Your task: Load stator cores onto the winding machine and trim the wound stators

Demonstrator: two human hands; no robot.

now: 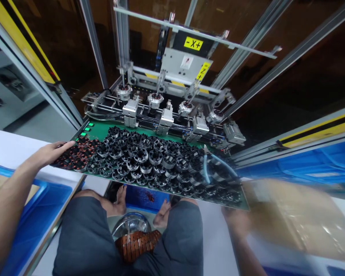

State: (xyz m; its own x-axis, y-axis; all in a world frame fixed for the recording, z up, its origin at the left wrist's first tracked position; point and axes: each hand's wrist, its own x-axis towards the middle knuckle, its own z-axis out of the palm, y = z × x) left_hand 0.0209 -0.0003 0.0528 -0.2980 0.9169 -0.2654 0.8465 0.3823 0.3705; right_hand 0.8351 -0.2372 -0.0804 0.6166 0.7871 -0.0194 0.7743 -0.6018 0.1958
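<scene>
- "While the left hand is presenting a released grip, where are the wire-wound parts lying?"
- "Just right of it, at the left end of the green surface; the right hand is showing blurred, grip indeterminable."

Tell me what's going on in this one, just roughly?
A seated person is at a machine whose green worktop is heaped with black ring-shaped parts. The left hand is at the outer edge of a pile of orange-wound parts; whether it grips any is unclear. The right hand is blurred near the worktop's front right corner, beside a cardboard box; its hold cannot be told. Blue-handled pliers lie on the rings.
</scene>
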